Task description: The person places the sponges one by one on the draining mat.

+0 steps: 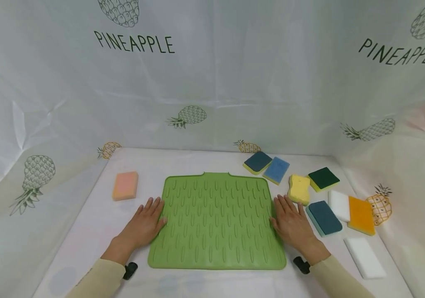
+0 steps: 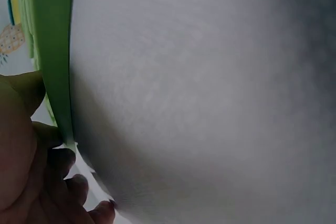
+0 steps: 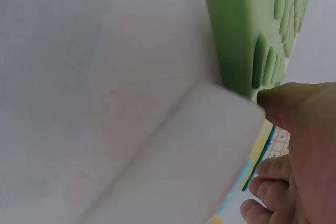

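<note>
A green ribbed mat lies flat on the white table, with a small tab at its far edge. My left hand rests palm down at its left edge, fingers straight and thumb touching the mat. At the right edge my right hand lies the same way, its thumb on the rim. The left wrist view shows the thumb against the mat's side. In the right wrist view the thumb meets the mat's corner side. Neither hand holds anything.
A pink sponge lies left of the mat. To the right are several sponges: dark blue, blue, yellow, dark green, teal, orange, and white blocks. A pineapple-print sheet hangs behind.
</note>
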{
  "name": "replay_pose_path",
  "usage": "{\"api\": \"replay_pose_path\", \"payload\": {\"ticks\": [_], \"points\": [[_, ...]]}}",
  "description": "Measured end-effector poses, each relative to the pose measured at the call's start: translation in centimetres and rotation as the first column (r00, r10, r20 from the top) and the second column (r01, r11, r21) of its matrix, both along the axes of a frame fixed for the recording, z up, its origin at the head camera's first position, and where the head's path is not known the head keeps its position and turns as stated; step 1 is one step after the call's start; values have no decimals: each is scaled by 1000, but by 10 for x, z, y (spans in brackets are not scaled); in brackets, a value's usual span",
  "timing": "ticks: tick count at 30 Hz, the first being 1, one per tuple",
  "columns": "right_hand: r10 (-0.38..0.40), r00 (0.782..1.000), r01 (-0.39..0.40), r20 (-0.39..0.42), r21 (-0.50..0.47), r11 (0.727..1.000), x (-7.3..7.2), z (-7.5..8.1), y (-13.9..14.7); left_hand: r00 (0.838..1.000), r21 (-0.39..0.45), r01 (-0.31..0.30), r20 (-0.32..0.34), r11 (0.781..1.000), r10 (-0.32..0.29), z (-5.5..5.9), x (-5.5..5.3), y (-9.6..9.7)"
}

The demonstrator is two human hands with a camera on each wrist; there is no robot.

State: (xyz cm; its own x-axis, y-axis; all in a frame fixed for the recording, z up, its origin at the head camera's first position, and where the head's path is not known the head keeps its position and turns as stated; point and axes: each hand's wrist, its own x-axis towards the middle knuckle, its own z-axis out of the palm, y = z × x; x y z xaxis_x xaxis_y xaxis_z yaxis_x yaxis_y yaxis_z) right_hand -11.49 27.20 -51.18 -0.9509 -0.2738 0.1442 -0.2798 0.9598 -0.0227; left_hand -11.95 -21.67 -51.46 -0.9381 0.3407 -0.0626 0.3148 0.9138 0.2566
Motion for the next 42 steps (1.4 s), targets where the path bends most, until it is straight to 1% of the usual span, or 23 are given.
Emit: {"api": "replay_pose_path", "payload": {"ticks": [1,3,5,6,8,11,13,14,15,17,20,21,22,24,27,30,34,38,42], "points": [[4,1000,-4,-5,-2,1000,-1,2,1,1000,2,5,5,1000,-5,0,0,0],[21,999,-21,-40,-6,1000,-5,7,4,1000,-4,12,12,1000,-12,-1,-1,0],[52,994,-52,-101,-6,999,-13,12,8,1000,-8,15,13,1000,-15,-2,-1,0],[72,987,-73,-144,-1,997,-19,15,11,1000,-14,18,14,1000,-18,-3,-2,0],[120,964,-121,-239,11,993,-32,20,16,1000,-19,22,12,1000,-22,-4,-2,0],[179,914,-180,-365,31,983,-59,27,21,1000,-16,23,17,1000,-23,-6,-1,-2],[198,889,-199,-413,41,979,-79,32,20,1000,-9,23,17,1000,-23,-7,-1,-3],[197,888,-199,-416,40,979,-89,35,18,1000,-5,20,18,1000,-20,-7,0,-3],[191,892,-195,-409,34,980,-99,37,16,1000,0,17,20,1000,-17,-8,0,-4],[168,915,-171,-366,25,985,-117,41,10,1000,9,14,18,1000,-14,-8,1,-5],[116,962,-116,-248,15,993,-139,44,-1,1000,21,9,20,1000,-10,-9,1,-5],[99,974,-98,-206,16,995,-145,44,-5,1000,23,8,24,1000,-9,-9,1,-5],[82,983,-79,-164,23,997,-151,44,-9,1000,24,8,26,1000,-9,-10,1,-5],[48,995,-45,-87,42,998,-160,43,-15,999,26,7,38,1000,-8,-9,1,-5],[0,1000,1,-12,68,998,-171,39,-21,999,31,6,46,999,-8,-8,1,-3],[-37,999,35,14,75,997,-177,35,-24,999,36,6,46,999,-8,-7,1,-2],[-72,997,70,24,71,995,-179,31,-26,999,33,3,49,999,-4,-7,1,-1],[-130,991,129,33,21,991,-180,29,-27,998,39,0,55,999,-2,-8,0,-2],[-171,985,171,-1,-36,985,-179,27,-26,999,69,2,42,998,-5,-10,1,-2]]}}
